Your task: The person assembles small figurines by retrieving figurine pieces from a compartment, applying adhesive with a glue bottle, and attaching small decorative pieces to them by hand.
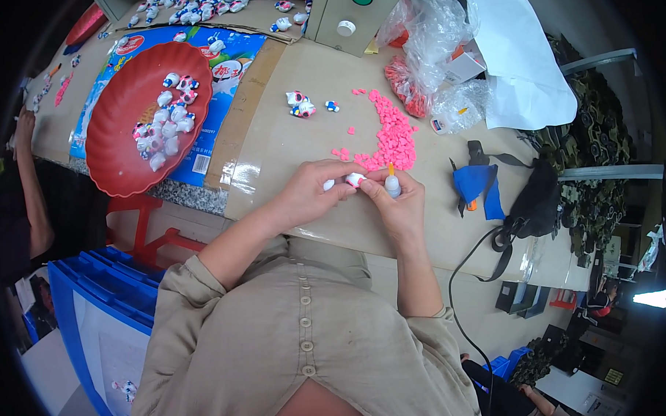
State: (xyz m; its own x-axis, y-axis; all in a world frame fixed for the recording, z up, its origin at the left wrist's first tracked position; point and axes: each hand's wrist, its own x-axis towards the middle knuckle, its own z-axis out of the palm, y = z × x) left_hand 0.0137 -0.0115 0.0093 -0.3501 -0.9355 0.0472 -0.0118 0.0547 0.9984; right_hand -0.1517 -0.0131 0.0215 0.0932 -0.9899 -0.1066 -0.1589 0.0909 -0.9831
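My left hand [309, 191] is closed, its fingertips pinching a small white toy figurine [356, 179] with a touch of pink on it. Another bit of white shows between those fingers; I cannot tell whether it belongs to the same toy. My right hand [405, 209] is closed around a small white squeeze bottle [392, 186] with an orange-yellow tip pointing up, and its thumb meets the figurine. Just beyond both hands lies a heap of small pink pieces [395, 136]. A few painted figurines [301, 105] rest further back on the table.
At the left stands a red scalloped bowl [103, 135] holding several figurines. Clear plastic bags [437, 36], another squeeze bottle [440, 123] and a grey box [341, 24] are at the back. Blue cloth [475, 185] and a black cable [460, 269] lie right. Another person's arm [30, 182] reaches in left.
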